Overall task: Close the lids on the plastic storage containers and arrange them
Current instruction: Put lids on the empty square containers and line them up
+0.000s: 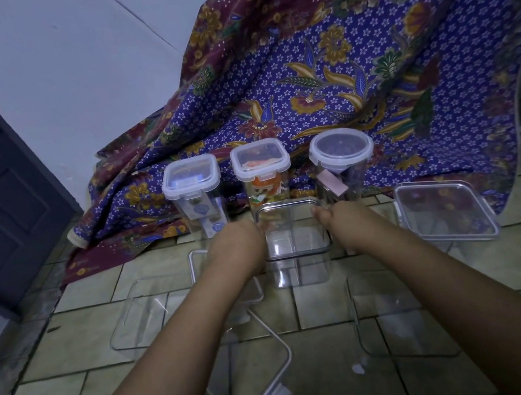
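- Head view, step: left hand [238, 244] and right hand [338, 223] flank the clear container [296, 243] at centre, on the tiled floor [68, 339]; each seems to hold a side near its rim, though the fingers curl out of sight, so I cannot tell the grip. Its lid seems on; pressing the latches down is probably next.
- Head view, contents: it looks empty. Behind stand three lidded jars: left jar [193, 191] with blue packets, middle jar [264, 175] with orange packets, round jar [342, 158] dark inside. A loose lid [445, 210] lies right.

lidded jars [262, 176] behind (crowded), containers [136, 313] flanking
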